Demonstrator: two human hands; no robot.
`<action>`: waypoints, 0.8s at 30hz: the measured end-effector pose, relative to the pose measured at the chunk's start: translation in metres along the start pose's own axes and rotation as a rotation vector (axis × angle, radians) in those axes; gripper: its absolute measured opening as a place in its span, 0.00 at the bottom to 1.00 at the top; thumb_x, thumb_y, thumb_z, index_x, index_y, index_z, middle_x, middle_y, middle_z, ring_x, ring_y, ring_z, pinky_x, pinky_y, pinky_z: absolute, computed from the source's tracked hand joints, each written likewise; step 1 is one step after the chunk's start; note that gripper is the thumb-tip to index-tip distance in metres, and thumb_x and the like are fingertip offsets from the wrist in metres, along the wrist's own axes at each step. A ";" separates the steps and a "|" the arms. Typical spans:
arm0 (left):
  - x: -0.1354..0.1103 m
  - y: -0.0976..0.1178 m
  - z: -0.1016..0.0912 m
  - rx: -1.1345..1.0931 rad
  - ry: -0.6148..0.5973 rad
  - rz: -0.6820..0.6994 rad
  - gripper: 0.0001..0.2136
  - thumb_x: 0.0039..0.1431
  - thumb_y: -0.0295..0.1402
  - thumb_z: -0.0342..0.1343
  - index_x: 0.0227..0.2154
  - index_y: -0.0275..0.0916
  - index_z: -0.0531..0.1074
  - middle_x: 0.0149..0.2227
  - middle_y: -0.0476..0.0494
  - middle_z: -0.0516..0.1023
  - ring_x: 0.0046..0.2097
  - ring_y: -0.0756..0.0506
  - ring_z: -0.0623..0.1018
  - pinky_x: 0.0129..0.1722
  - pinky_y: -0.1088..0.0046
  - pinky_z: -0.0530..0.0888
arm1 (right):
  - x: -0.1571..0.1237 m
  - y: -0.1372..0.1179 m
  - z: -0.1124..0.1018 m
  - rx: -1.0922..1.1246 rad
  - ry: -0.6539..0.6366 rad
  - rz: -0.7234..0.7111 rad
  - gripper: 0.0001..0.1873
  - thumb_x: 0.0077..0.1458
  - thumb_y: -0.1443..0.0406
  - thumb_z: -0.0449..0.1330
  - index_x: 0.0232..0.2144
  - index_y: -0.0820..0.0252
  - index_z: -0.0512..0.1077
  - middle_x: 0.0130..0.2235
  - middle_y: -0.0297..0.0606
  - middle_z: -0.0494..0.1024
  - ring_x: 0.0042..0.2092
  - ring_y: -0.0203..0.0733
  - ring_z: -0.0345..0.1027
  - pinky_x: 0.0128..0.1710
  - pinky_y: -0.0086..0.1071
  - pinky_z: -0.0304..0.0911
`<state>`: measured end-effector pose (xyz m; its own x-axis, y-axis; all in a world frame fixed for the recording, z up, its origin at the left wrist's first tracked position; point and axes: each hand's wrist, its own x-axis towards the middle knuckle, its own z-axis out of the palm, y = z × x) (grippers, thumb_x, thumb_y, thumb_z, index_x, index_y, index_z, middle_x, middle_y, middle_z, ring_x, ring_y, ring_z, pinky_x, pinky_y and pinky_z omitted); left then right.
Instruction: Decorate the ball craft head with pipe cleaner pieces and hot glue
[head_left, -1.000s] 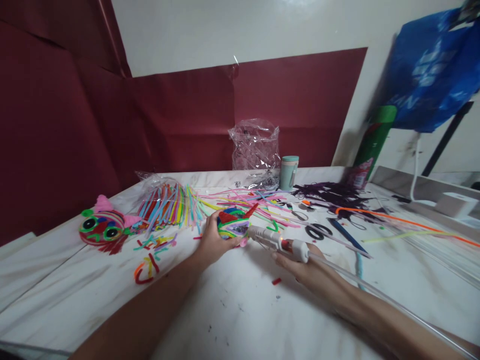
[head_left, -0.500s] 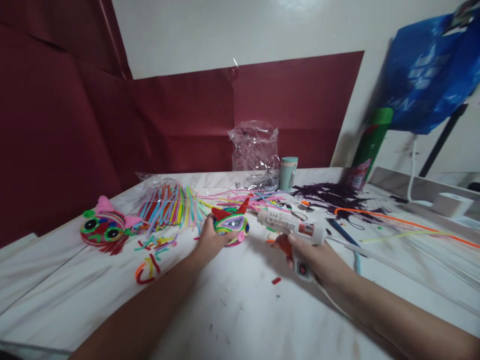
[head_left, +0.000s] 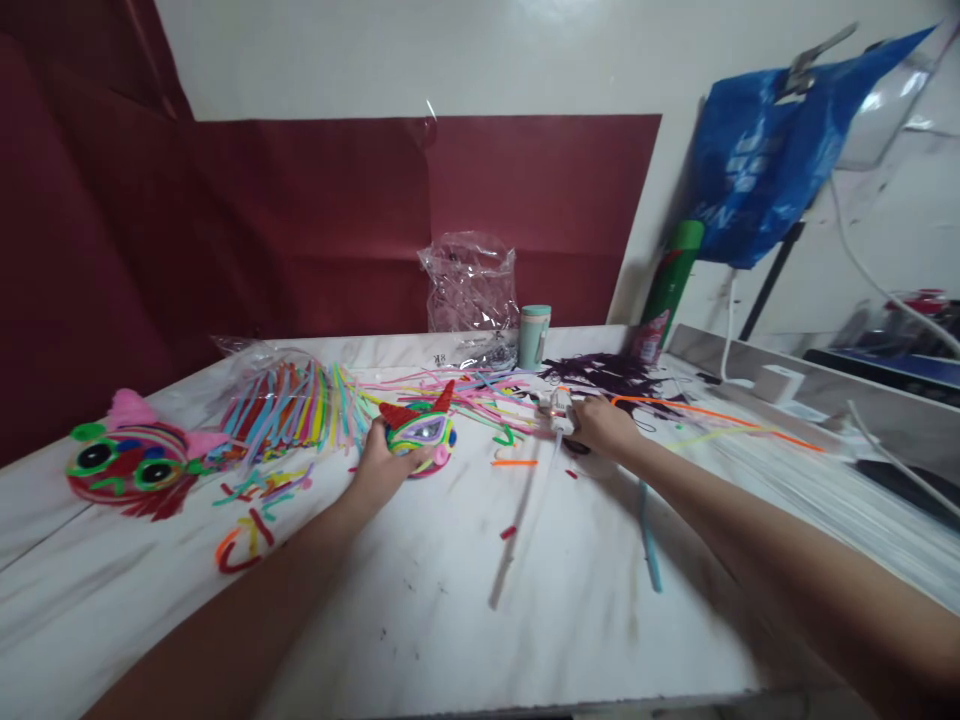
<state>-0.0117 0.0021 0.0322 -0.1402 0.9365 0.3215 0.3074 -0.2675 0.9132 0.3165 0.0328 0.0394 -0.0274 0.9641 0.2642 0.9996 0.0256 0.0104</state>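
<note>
In the head view, my left hand (head_left: pixel 380 467) is closed around a small colourful pipe-cleaner animal head (head_left: pixel 425 433) with two red pointed ears, resting on or just above the tabletop. My right hand (head_left: pixel 600 425), farther forward and to the right, grips a white hot glue gun (head_left: pixel 559 412), whose nozzle points away from me. A long clear glue stick (head_left: pixel 529 510) sticks out of its back toward me. Its handle is mostly hidden by my fingers. A larger pink-eared animal head (head_left: pixel 142 460) with big black eyes lies at the left.
A bag of coloured pipe cleaners (head_left: pixel 289 400) lies at the back left, with cut scraps (head_left: pixel 262 490) before it. Purple strips (head_left: pixel 611 375), a mint cup (head_left: pixel 533 337) and a green can (head_left: pixel 673 275) stand or lie at the back. Clear sticks (head_left: pixel 810 510) cover the right side.
My right hand has carried the glue gun farther back and turned it from pointing left to pointing away. My left hand still holds the small head. The camera view has swung right.
</note>
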 end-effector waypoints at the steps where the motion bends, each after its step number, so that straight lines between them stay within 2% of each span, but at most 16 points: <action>1: 0.000 0.001 0.000 0.012 0.005 0.004 0.28 0.39 0.34 0.66 0.45 0.39 0.63 0.45 0.42 0.74 0.48 0.42 0.74 0.51 0.62 0.70 | 0.000 0.002 0.002 -0.004 -0.023 -0.017 0.15 0.50 0.59 0.60 0.35 0.66 0.74 0.40 0.54 0.77 0.44 0.51 0.70 0.34 0.31 0.59; 4: -0.002 0.005 -0.001 0.040 0.017 0.010 0.28 0.39 0.33 0.65 0.45 0.39 0.63 0.46 0.42 0.73 0.48 0.42 0.74 0.51 0.62 0.69 | 0.000 0.011 0.001 0.004 -0.110 -0.086 0.15 0.48 0.59 0.61 0.35 0.64 0.75 0.36 0.48 0.79 0.37 0.46 0.71 0.31 0.30 0.59; 7: -0.002 0.007 -0.001 0.056 0.008 0.012 0.27 0.40 0.34 0.65 0.45 0.39 0.63 0.46 0.42 0.73 0.48 0.42 0.74 0.51 0.62 0.69 | -0.007 0.016 -0.013 -0.001 -0.140 -0.149 0.15 0.46 0.62 0.62 0.38 0.64 0.75 0.38 0.47 0.79 0.40 0.48 0.70 0.35 0.30 0.60; 9: -0.002 0.006 -0.001 0.061 0.005 0.014 0.28 0.39 0.35 0.65 0.45 0.39 0.63 0.47 0.42 0.73 0.49 0.41 0.74 0.51 0.62 0.69 | -0.018 0.009 -0.027 0.004 -0.051 -0.173 0.13 0.51 0.65 0.58 0.39 0.65 0.75 0.40 0.49 0.78 0.45 0.50 0.68 0.40 0.33 0.60; 11: -0.001 0.006 0.000 0.057 0.006 0.013 0.28 0.38 0.34 0.66 0.45 0.39 0.63 0.46 0.42 0.73 0.48 0.41 0.74 0.51 0.63 0.70 | -0.033 -0.009 -0.042 0.102 0.100 -0.246 0.12 0.54 0.70 0.52 0.33 0.64 0.76 0.37 0.48 0.78 0.43 0.47 0.68 0.41 0.33 0.59; 12: -0.001 0.007 0.001 0.056 0.008 0.010 0.28 0.38 0.34 0.66 0.44 0.39 0.63 0.46 0.43 0.74 0.48 0.42 0.74 0.51 0.63 0.70 | -0.042 -0.021 -0.047 0.210 0.117 -0.335 0.13 0.54 0.72 0.51 0.32 0.63 0.76 0.35 0.46 0.78 0.40 0.44 0.69 0.39 0.31 0.60; 15: -0.002 0.007 0.002 0.063 0.019 0.000 0.28 0.38 0.34 0.66 0.44 0.39 0.63 0.46 0.43 0.73 0.48 0.42 0.74 0.51 0.64 0.69 | -0.066 -0.061 -0.052 0.429 -0.089 -0.558 0.13 0.52 0.73 0.51 0.32 0.61 0.76 0.33 0.41 0.79 0.34 0.38 0.70 0.34 0.28 0.60; 18: -0.003 0.006 0.003 0.061 0.017 0.001 0.29 0.37 0.34 0.66 0.45 0.39 0.63 0.47 0.42 0.73 0.49 0.42 0.73 0.52 0.63 0.68 | -0.081 -0.091 -0.042 0.370 -0.290 -0.621 0.09 0.49 0.72 0.55 0.28 0.61 0.76 0.32 0.40 0.79 0.32 0.38 0.69 0.31 0.27 0.58; 20: -0.004 0.005 0.002 0.055 0.018 -0.003 0.30 0.36 0.34 0.67 0.45 0.39 0.63 0.46 0.43 0.73 0.49 0.42 0.73 0.52 0.63 0.68 | -0.086 -0.100 -0.033 0.300 -0.332 -0.617 0.06 0.48 0.70 0.57 0.27 0.61 0.75 0.31 0.40 0.78 0.31 0.39 0.69 0.29 0.27 0.56; 24: -0.004 0.004 0.000 0.048 0.010 0.009 0.30 0.35 0.33 0.67 0.45 0.39 0.63 0.44 0.43 0.73 0.48 0.42 0.73 0.52 0.62 0.68 | -0.090 -0.105 -0.022 0.234 -0.292 -0.613 0.08 0.49 0.71 0.55 0.26 0.63 0.74 0.32 0.44 0.78 0.31 0.40 0.68 0.29 0.29 0.55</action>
<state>-0.0096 -0.0021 0.0345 -0.1469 0.9316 0.3325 0.3539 -0.2644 0.8971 0.2138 -0.0621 0.0354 -0.6149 0.7885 0.0083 0.7799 0.6097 -0.1418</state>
